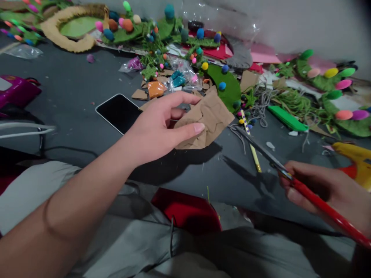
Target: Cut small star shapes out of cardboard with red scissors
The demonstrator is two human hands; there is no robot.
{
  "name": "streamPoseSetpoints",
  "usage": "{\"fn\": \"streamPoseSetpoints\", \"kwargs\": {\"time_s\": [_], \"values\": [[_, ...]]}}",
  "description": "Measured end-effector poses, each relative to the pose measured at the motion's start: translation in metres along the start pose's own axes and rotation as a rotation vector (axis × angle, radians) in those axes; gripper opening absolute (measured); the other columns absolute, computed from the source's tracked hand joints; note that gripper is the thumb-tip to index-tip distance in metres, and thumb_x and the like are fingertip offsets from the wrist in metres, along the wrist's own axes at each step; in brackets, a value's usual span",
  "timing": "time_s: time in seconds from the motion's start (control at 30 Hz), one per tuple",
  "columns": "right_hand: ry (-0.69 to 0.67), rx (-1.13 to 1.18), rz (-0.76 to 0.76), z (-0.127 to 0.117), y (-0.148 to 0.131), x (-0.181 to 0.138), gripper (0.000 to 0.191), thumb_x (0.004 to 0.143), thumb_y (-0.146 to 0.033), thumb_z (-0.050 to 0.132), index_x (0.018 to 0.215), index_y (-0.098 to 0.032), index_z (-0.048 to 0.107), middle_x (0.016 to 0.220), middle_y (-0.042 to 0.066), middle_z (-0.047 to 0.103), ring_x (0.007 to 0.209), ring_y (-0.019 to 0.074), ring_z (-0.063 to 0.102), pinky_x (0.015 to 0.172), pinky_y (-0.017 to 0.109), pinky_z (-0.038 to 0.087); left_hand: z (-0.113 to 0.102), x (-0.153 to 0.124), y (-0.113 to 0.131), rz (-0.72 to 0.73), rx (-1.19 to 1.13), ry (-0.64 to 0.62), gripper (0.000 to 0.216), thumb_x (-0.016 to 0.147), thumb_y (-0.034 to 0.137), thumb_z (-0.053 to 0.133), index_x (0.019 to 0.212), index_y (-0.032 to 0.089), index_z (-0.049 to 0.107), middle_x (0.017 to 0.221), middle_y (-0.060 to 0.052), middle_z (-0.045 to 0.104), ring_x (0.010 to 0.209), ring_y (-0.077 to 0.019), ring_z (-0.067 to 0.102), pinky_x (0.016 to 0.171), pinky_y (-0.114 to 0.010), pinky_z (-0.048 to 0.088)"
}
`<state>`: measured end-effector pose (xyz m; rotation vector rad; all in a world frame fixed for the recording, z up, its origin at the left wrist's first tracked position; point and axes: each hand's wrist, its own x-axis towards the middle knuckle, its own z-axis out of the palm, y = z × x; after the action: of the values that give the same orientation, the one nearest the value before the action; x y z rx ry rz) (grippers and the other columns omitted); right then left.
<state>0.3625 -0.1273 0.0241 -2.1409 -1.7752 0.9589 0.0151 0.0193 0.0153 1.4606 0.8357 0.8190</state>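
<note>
My left hand [162, 127] pinches a creased piece of brown cardboard [213, 117], thumb on its face and fingers behind. Lines that look like a star outline mark that face. My right hand [324, 189] is wrapped round red-handled scissors [301, 185]. Their metal blades point left toward the cardboard's right edge and look nearly closed. Whether the tips touch the cardboard I cannot tell. Under the blades lies a pencil [255, 156] with a dotted upper part. A dark-screened phone [118, 112] rests behind my left wrist.
Green felt pieces with coloured pompoms [127, 29] line the back of the table. A green comb [286, 117] lies beside grey yarn [261, 108]. A yellow glue gun [353, 156] sits at the right, a purple device [19, 92] at the left. Below the table edge is something red [185, 210].
</note>
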Motion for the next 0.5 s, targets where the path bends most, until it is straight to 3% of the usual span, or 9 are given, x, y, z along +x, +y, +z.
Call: {"fn": "streamPoseSetpoints", "kwargs": {"time_s": [0.2, 0.37, 0.5], "values": [[-0.196, -0.03, 0.032, 0.009, 0.002, -0.003, 0.046, 0.075, -0.074, 0.078, 0.081, -0.03, 0.068, 0.067, 0.001, 0.066, 0.059, 0.0221, 0.059, 0.05, 0.031, 0.051, 0.0, -0.002, 0.006, 0.055, 0.121, 0.017, 0.044, 0.094, 0.034, 0.078, 0.135, 0.023, 0.073, 0.112, -0.005, 0.081, 0.111, -0.0316, 0.077, 0.098, -0.047, 0.065], [-0.163, -0.025, 0.011, 0.012, -0.011, -0.001, 0.045, 0.073, -0.07, 0.081, 0.09, -0.03, 0.072, 0.075, 0.004, 0.074, 0.063, 0.0254, 0.066, 0.053, 0.032, 0.056, 0.003, -0.001, 0.002, 0.086, 0.094, 0.015, 0.038, 0.091, 0.029, 0.081, 0.129, 0.022, 0.078, 0.115, -0.006, 0.08, 0.116, -0.0336, 0.075, 0.103, -0.05, 0.063], [-0.178, 0.017, 0.009, 0.014, -0.022, 0.001, 0.041, 0.074, -0.067, 0.082, 0.084, -0.028, 0.073, 0.073, 0.005, 0.075, 0.062, 0.0253, 0.068, 0.053, 0.031, 0.058, 0.004, -0.001, -0.002, 0.101, 0.038, 0.002, 0.038, 0.091, 0.028, 0.081, 0.128, 0.023, 0.079, 0.12, -0.007, 0.079, 0.122, -0.0374, 0.073, 0.102, -0.051, 0.064]]}}
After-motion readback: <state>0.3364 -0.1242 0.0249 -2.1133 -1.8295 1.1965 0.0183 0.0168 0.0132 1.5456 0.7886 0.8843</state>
